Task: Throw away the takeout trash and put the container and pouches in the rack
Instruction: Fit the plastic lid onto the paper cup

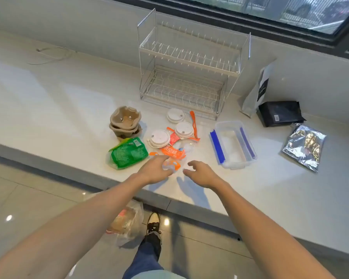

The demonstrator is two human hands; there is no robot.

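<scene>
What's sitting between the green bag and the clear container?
In the head view, a trash pile lies between the green bag and the container: white lids and orange wrappers, with both hands reaching toward its near edge.

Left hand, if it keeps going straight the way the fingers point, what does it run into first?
Probably the crumpled clear and orange wrapper right at the left hand's fingertips; it may be touching already, depth is unclear. Beyond it lies the orange sachet, then the white cup lids.

Blue jeans [149,256], black-and-cream sneaker [153,221]
</scene>
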